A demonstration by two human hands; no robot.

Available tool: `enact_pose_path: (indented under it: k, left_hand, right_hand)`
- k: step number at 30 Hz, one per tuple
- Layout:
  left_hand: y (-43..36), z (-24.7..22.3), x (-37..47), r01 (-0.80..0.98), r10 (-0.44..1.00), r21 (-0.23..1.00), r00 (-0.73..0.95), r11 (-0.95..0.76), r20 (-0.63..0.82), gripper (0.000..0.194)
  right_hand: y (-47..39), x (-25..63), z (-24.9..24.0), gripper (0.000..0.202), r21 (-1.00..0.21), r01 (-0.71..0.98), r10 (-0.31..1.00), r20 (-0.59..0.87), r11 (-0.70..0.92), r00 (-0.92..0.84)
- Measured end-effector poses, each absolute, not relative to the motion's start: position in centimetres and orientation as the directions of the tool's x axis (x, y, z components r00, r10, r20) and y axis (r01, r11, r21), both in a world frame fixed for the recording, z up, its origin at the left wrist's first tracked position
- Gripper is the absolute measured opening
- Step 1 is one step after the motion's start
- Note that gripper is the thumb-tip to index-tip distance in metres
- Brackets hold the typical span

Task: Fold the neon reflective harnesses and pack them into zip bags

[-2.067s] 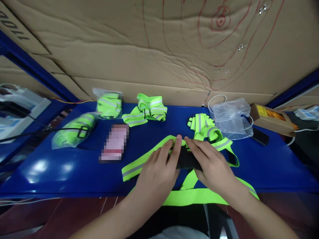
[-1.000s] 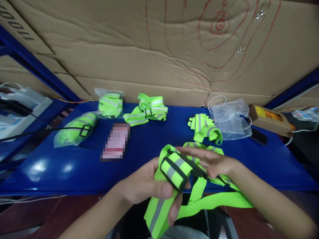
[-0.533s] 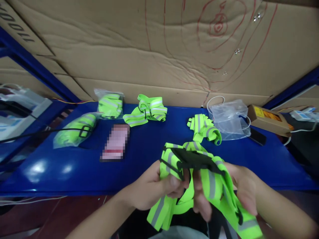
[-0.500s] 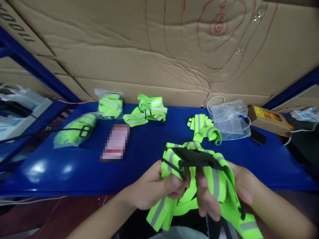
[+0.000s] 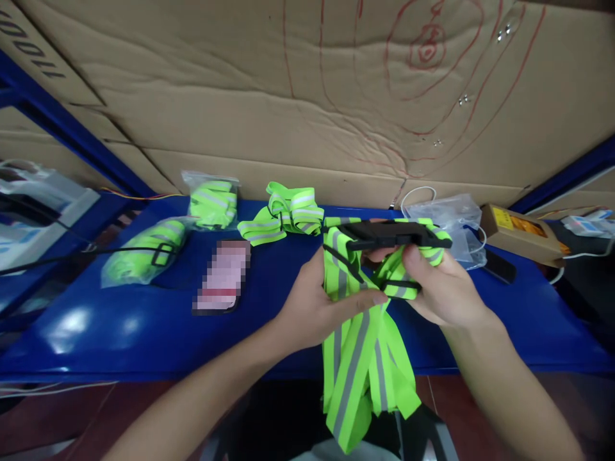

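Note:
A neon-green reflective strap vest (image 5: 355, 358) with grey stripes hangs between my hands, its loose straps dropping over the table's front edge. Across its top lies a black plastic buckle piece (image 5: 398, 235). My left hand (image 5: 319, 310) is closed on the straps at the left, its thumb stretched across them. On the other side my right hand (image 5: 444, 288) grips the buckle end and the straps, thumb against the black piece. A small black slider (image 5: 401, 289) sits on the strap between the hands. Some fingers are hidden behind the straps.
On the blue table (image 5: 269, 307) lie another bundled strap vest (image 5: 293, 211), two bagged ones (image 5: 214, 203) (image 5: 147, 250) and a pixelated phone (image 5: 223, 275). At the right are a clear plastic bag (image 5: 461, 224), a dark phone-like object (image 5: 500, 266) and a cardboard box (image 5: 521, 230). Cardboard (image 5: 216, 115) stands behind.
Both hands have risen with the strap vest, and the black buckle piece is now higher. My right hand has come round onto the buckle end. The straps now hang down more gathered.

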State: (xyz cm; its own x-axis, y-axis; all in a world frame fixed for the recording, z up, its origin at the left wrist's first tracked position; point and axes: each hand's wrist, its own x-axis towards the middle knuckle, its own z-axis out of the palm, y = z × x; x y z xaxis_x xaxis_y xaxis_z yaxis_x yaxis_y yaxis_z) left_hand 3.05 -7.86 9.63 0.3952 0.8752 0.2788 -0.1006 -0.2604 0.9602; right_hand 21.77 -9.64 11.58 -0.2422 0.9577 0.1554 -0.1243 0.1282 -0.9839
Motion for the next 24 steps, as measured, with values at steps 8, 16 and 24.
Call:
enact_pose_path:
  k: [8,16,24]
  left_hand:
    - [-3.8,4.8,4.9,-0.222,0.871,0.961,0.490,0.164,-0.035,0.041]
    - [-4.2,3.2,5.0,-0.202,0.802,0.954,0.595,0.220,-0.059,0.036]
    - [-5.4,2.5,5.2,-0.269,0.574,0.641,0.749,0.719,-0.330,0.039]
  right_hand:
    - [-5.4,23.2,6.1,0.039,-0.771,0.507,0.902,0.431,0.386,-0.030]
    - [-5.6,25.7,6.6,0.046,-0.573,0.619,0.839,0.436,0.537,-0.324]
    - [-6.8,26.1,5.9,0.058,-0.298,0.735,0.736,0.559,0.609,-0.382]
